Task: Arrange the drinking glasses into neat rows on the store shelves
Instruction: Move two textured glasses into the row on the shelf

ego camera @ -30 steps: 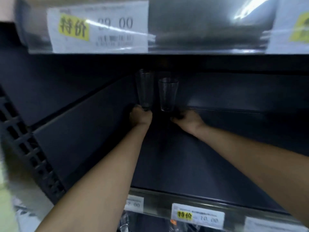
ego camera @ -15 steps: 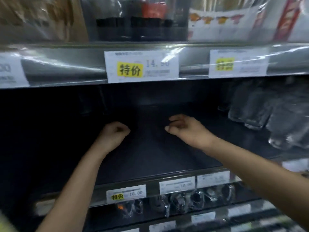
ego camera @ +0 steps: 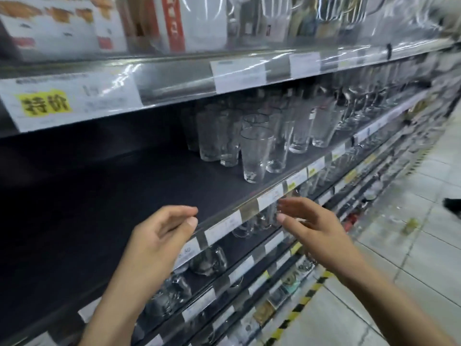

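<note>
The tall clear tumblers [ego camera: 254, 156] stand in a loose cluster on the dark middle shelf [ego camera: 124, 196], right of its bare left stretch. About 8 can be counted; those behind blur together, so the full number cannot be told. 1 tumbler stands alone nearest the front edge, with the others bunched behind and beside it, not in straight rows. The upper shelf's rail hides the rims of the rearmost ones.

Both hands hover in front of the shelf's price rail [ego camera: 222, 228], below the cluster and well apart from it. The left hand [ego camera: 159, 240] has its fingers loosely curled, thumb tip near the forefinger, grasping nothing. The right hand [ego camera: 314, 233] has its fingers stretched out and relaxed, also empty.

Farther right on the same shelf stand stemmed wine glasses [ego camera: 354, 103], too blurred to count. The shelf below holds short round glasses [ego camera: 209, 260]. 1 yellow-marked price label [ego camera: 45, 104] sits on the upper rail at left. Boxes [ego camera: 57, 23] fill the top shelf. Yellow-and-black floor tape [ego camera: 299, 303] runs along the tiled aisle.
</note>
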`<state>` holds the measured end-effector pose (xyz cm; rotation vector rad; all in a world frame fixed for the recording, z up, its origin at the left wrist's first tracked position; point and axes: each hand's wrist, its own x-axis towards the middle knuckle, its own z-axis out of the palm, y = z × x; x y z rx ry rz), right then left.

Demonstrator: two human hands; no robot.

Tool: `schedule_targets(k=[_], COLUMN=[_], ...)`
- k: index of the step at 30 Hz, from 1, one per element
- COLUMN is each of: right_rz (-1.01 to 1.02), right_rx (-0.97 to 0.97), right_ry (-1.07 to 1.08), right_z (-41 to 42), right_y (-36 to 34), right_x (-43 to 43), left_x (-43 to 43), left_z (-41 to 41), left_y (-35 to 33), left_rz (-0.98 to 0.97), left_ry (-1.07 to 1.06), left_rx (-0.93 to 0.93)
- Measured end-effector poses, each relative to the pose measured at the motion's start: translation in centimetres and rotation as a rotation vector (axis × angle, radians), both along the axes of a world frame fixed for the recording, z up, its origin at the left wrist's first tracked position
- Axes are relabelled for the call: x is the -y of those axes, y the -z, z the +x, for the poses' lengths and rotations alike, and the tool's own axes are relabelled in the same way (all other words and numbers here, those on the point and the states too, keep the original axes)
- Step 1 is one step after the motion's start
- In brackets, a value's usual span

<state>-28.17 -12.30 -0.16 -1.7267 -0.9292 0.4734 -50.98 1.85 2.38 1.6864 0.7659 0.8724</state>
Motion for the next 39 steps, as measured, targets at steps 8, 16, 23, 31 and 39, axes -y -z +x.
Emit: schedule_targets(k=[8, 16, 23, 31, 39], right_rz=[0.038, 0.062, 0.048, 0.063, 0.039], right_rx=[-0.024, -0.035, -0.073, -0.083, -0.032], right_ry=[0.122, 0.050, -0.053, -0.069, -0.111], right_z=[10.9, 24.4, 32.1, 38.0, 45.3], right_y=[0.4, 0.0, -0.5, 0.1, -0.7], right_x=[6.0, 6.7, 4.1, -0.5, -5.1], left_x=[3.9, 7.8, 8.6, 6.1, 3.4], left_z=[12.9, 25.7, 32.6, 37.2, 45.2], left_y=[0.6, 1.6, 0.9, 1.5, 1.8], left_rz=[-0.026, -0.063, -0.099, -0.092, -0.134], left_ry=[-0.046, -0.152, -0.272, -0.442, -0.410], left_rx=[-0.008, -0.020, -0.007, 0.000, 0.033])
